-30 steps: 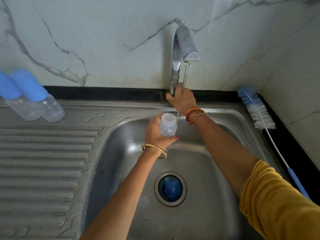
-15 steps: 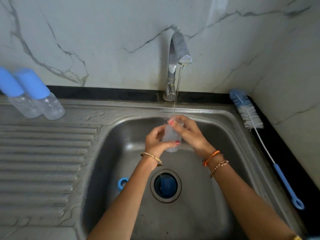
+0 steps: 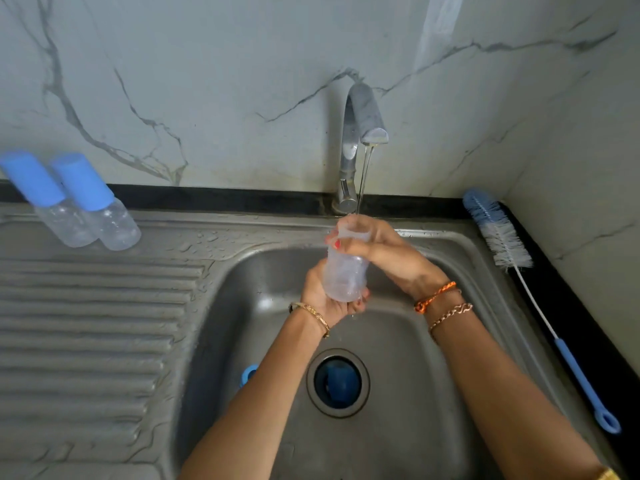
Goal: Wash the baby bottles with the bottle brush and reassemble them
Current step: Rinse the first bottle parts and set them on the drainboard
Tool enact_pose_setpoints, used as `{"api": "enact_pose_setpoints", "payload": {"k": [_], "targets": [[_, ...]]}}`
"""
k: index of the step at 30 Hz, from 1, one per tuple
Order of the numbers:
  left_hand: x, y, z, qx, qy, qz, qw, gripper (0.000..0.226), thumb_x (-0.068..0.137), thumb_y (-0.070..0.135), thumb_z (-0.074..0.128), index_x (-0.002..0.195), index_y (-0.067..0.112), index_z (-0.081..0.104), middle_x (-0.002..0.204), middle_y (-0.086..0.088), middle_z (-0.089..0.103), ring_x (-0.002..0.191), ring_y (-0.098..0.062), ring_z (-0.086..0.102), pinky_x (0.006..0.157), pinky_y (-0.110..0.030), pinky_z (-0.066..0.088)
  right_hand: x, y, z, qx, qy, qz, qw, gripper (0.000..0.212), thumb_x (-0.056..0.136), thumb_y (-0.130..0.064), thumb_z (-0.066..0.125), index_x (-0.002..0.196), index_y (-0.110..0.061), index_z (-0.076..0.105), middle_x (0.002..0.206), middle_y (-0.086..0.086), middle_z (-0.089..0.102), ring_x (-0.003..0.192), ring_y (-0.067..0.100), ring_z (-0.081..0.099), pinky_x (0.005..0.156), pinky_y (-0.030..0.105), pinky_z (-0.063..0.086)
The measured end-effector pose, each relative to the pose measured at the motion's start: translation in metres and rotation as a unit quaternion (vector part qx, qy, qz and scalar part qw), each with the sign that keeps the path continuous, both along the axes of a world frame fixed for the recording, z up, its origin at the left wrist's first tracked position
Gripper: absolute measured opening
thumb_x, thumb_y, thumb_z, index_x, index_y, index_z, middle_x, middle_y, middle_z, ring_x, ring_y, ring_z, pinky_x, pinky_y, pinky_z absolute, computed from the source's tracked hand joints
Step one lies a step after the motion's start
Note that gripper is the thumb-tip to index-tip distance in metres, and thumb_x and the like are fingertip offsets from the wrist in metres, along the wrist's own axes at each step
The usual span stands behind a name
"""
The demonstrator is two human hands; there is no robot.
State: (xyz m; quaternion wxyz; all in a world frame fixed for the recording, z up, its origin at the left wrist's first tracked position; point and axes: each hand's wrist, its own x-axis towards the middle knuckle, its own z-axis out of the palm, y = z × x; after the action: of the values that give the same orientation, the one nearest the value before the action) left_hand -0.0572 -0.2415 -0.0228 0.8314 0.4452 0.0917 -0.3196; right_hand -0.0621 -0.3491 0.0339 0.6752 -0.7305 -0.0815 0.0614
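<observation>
A clear, uncapped baby bottle (image 3: 344, 278) is held upright over the sink basin (image 3: 398, 358), under a thin stream from the tap (image 3: 363, 123). My left hand (image 3: 323, 299) cups its base from below. My right hand (image 3: 381, 251) grips its neck and rim, fingers curled round it. The bottle brush (image 3: 509, 247), blue and white bristles on a blue handle, lies on the black ledge at the right, untouched. Two capped bottles (image 3: 93, 213) with blue caps lie on the drainboard at the far left.
A blue ring (image 3: 248, 374) rests on the basin floor by my left forearm, partly hidden. Something blue sits in the drain hole (image 3: 337, 382). The ribbed drainboard (image 3: 86, 323) spreads to the left. A marble wall stands behind and to the right.
My right hand left the tap handle and came down onto the bottle's neck. The bottle now stands higher, its mouth under the running water. The view has tilted slightly.
</observation>
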Motion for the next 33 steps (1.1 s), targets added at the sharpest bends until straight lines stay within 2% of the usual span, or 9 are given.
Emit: {"api": "enact_pose_setpoints", "payload": {"k": [3, 8, 11, 15, 22, 25, 28, 30, 33], "targets": [[0.006, 0.002, 0.009, -0.001, 0.056, -0.06, 0.997, 0.036, 0.096, 0.032, 0.035, 0.083, 0.003, 0.052, 0.063, -0.013, 0.053, 0.039, -0.022, 0.055, 0.033, -0.017, 0.041, 0.006, 0.0, 0.008, 0.015, -0.024, 0.015, 0.999, 0.016, 0.068, -0.006, 0.069, 0.08, -0.011, 0.06, 0.08, 0.003, 0.064, 0.077, 0.011, 0.061, 0.069, 0.022, 0.051], [0.01, -0.017, 0.012, -0.108, 0.145, 0.104, 0.978, 0.048, 0.09, 0.053, 0.046, 0.101, 0.007, 0.053, 0.09, -0.013, 0.06, 0.077, -0.024, 0.061, 0.066, -0.034, 0.055, 0.028, 0.024, -0.018, -0.132, -0.013, -0.253, 0.958, 0.022, 0.08, -0.027, 0.07, 0.09, -0.015, 0.055, 0.085, -0.002, 0.055, 0.085, 0.018, 0.056, 0.074, 0.034, 0.048], [0.012, -0.014, 0.011, -0.077, 0.136, 0.121, 0.98, 0.042, 0.091, 0.048, 0.048, 0.092, 0.006, 0.054, 0.078, -0.01, 0.058, 0.064, -0.018, 0.059, 0.049, -0.021, 0.05, 0.024, 0.03, -0.019, -0.156, -0.006, -0.18, 0.971, 0.026, 0.074, -0.02, 0.074, 0.088, -0.019, 0.053, 0.083, -0.006, 0.054, 0.087, 0.015, 0.056, 0.075, 0.03, 0.048], [0.015, -0.001, 0.02, 0.06, 0.102, -0.065, 0.991, 0.043, 0.093, 0.046, 0.038, 0.088, 0.006, 0.053, 0.077, -0.014, 0.053, 0.048, -0.016, 0.048, 0.029, -0.011, 0.032, 0.021, 0.003, -0.002, -0.019, -0.039, -0.028, 0.999, 0.032, 0.05, -0.02, 0.075, 0.073, -0.012, 0.054, 0.073, -0.002, 0.062, 0.07, 0.006, 0.061, 0.063, 0.017, 0.049], [0.01, 0.003, 0.026, 0.088, 0.082, -0.192, 0.974, 0.06, 0.091, 0.061, 0.03, 0.084, 0.008, 0.057, 0.065, -0.013, 0.063, 0.03, -0.011, 0.044, 0.026, -0.01, 0.031, 0.029, -0.014, 0.012, -0.015, -0.014, 0.208, 0.978, 0.023, 0.054, -0.018, 0.066, 0.072, -0.011, 0.055, 0.072, -0.005, 0.067, 0.074, 0.01, 0.063, 0.07, 0.023, 0.051], [0.015, -0.009, 0.027, 0.098, 0.101, -0.034, 0.989, 0.054, 0.095, 0.052, 0.031, 0.087, 0.004, 0.054, 0.065, -0.015, 0.06, 0.039, -0.017, 0.049, 0.028, -0.012, 0.034, 0.023, -0.004, 0.0, 0.073, -0.008, -0.01, 0.997, 0.022, 0.059, -0.01, 0.07, 0.078, -0.012, 0.059, 0.078, -0.001, 0.066, 0.076, 0.012, 0.062, 0.068, 0.023, 0.05], [0.019, -0.022, 0.027, 0.113, 0.057, 0.121, 0.985, 0.045, 0.098, 0.047, 0.03, 0.093, 0.008, 0.051, 0.073, -0.011, 0.056, 0.061, -0.022, 0.055, 0.045, -0.028, 0.049, 0.013, 0.019, -0.017, 0.087, 0.042, -0.272, 0.957, 0.026, 0.078, -0.02, 0.07, 0.1, -0.011, 0.058, 0.094, 0.005, 0.061, 0.091, 0.021, 0.059, 0.073, 0.029, 0.05], [0.018, -0.023, 0.026, 0.098, 0.042, 0.154, 0.982, 0.038, 0.098, 0.044, 0.032, 0.103, 0.009, 0.047, 0.082, -0.01, 0.053, 0.072, -0.023, 0.054, 0.06, -0.039, 0.052, 0.01, 0.023, -0.024, 0.076, 0.074, -0.288, 0.952, 0.036, 0.082, -0.026, 0.066, 0.111, -0.006, 0.057, 0.104, 0.013, 0.062, 0.098, 0.028, 0.061, 0.073, 0.029, 0.051], [0.016, -0.011, 0.022, 0.047, 0.071, 0.135, 0.987, 0.032, 0.097, 0.036, 0.041, 0.109, 0.007, 0.047, 0.088, -0.013, 0.053, 0.077, -0.025, 0.053, 0.075, -0.042, 0.049, 0.003, 0.015, -0.012, 0.008, 0.042, -0.25, 0.967, 0.02, 0.084, -0.024, 0.065, 0.099, -0.013, 0.057, 0.093, 0.003, 0.06, 0.087, 0.016, 0.059, 0.067, 0.023, 0.048]]}}
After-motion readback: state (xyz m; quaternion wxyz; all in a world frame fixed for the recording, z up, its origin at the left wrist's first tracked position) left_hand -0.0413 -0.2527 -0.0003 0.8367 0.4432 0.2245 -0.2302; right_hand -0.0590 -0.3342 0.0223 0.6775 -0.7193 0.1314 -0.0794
